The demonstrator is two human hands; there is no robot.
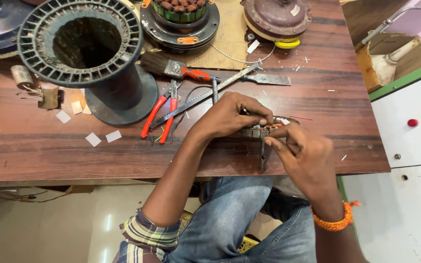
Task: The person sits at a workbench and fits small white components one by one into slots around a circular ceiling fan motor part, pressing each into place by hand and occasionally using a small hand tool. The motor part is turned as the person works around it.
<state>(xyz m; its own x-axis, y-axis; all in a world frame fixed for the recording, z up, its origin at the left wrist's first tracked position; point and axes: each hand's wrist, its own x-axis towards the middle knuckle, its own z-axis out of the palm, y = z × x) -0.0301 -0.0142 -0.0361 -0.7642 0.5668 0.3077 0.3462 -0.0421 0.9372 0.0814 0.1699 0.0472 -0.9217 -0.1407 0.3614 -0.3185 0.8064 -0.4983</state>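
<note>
I have both hands on a small round metal stator core with copper-coloured windings [265, 127], which sits near the front edge of the brown wooden workbench [35, 151]. My left hand [230, 117] arches over the core's top, fingers curled down and pressing on it; my right hand [304, 155] meets it from the near side, thumb and forefinger pinched at the rim, though I cannot tell what they pinch. I judge this as work on the windings or their insulation, and the next move calls for fine fingertip control while the left hand steadies the core. Most of the core is hidden beneath my hands. Red-handled pliers [161, 111] and a steel ruler [205, 95] lie behind, apart.
</note>
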